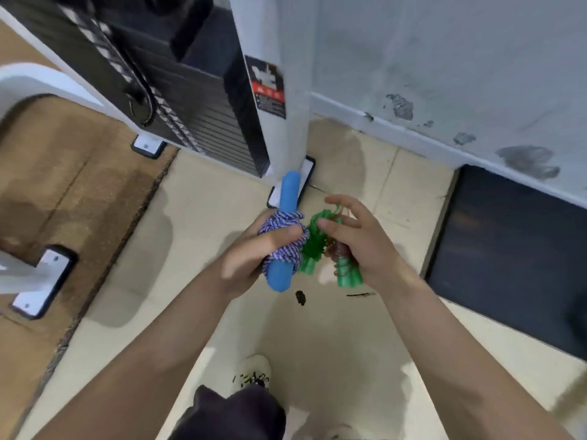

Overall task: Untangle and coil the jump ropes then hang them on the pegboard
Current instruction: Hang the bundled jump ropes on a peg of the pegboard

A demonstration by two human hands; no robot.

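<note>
Rope in blue-and-white braid [286, 236] is wound in a tight bundle around blue handles [284, 236], which stand nearly upright in the left hand [254, 255]; its fingers curl around the coil. Just beside it, touching, sits a green jump rope [314, 242] bunched into a coil, its green handles [349, 274] held in the right hand [359, 246], whose thumb and fingers pinch the upper loops. Both bundles hang in mid-air above a pale tiled floor [197, 217]. A white machine post [286, 90] stands behind them, a dark mat [508, 249] lies to the right, and a white shoe [254, 373] shows below.
</note>
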